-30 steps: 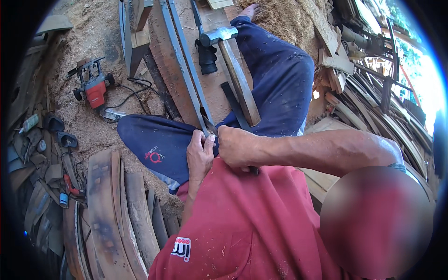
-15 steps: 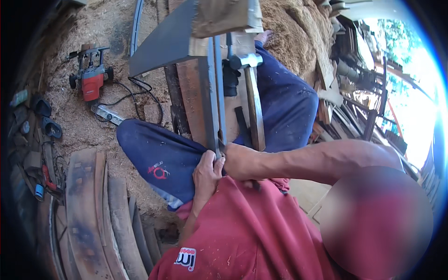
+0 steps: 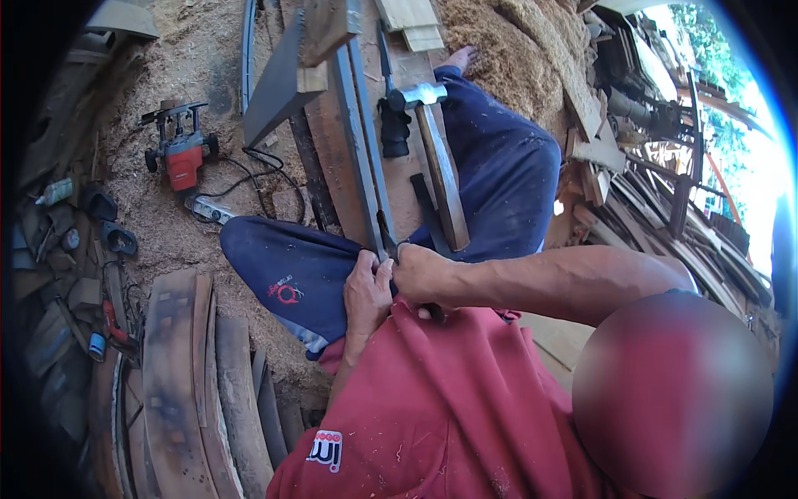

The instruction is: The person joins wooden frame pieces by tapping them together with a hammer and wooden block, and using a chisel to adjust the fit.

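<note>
My left hand (image 3: 367, 291) is closed around the near end of a long grey wooden piece (image 3: 352, 141) with a groove along it. Close beside it, my right hand (image 3: 422, 276) is wrapped around a chisel (image 3: 384, 226). The chisel's dark blade lies in the groove, and its handle end shows under my palm; the rest is hidden by my fingers. A hammer (image 3: 439, 154) with a metal head and wooden handle lies on the wooden board (image 3: 406, 193) to the right. Near the hammer's head lies a black-handled tool (image 3: 395, 129) with a long narrow blade.
A red and black router (image 3: 181, 154) stands in the sawdust at the left, its black cord (image 3: 266, 170) looped nearby. Curved planks (image 3: 172, 349) lie at lower left. Scrap wood (image 3: 657, 224) piles up at the right. My bent legs flank the board.
The grey wooden piece's far end appears lower and farther off, showing more of the board and the black-handled tool. Both hands keep their grip. The whole view has shifted slightly.
</note>
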The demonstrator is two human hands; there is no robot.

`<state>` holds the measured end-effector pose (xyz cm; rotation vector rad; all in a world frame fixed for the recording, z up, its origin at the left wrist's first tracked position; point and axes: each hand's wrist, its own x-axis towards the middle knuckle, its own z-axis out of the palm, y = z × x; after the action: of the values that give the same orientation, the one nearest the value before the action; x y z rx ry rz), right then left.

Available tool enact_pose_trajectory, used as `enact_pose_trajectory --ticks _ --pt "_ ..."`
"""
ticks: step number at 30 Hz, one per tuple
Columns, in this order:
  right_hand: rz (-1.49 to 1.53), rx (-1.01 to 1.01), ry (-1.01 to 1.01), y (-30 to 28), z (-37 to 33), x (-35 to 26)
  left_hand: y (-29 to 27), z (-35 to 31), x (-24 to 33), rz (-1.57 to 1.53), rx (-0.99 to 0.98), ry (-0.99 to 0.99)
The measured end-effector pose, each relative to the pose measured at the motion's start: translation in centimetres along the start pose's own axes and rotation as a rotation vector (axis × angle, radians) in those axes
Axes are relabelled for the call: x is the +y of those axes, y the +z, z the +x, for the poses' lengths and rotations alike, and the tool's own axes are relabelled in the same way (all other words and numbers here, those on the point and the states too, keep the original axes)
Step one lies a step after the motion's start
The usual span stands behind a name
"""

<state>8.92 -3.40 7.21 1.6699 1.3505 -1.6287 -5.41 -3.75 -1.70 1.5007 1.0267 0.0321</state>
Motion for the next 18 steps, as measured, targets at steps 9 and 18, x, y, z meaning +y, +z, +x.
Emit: enact_pose_trajectory --ticks 9,18 --pt "0.859 0.014 0.238 -0.2 -4.9 0.7 0.2 0.2 -0.1 -0.057 -0.011 -0.015" --pt "0.222 0.106 -0.156 0.2 -1.5 3.1 0.3 0.1 0.3 -0.188 0.055 -0.016"
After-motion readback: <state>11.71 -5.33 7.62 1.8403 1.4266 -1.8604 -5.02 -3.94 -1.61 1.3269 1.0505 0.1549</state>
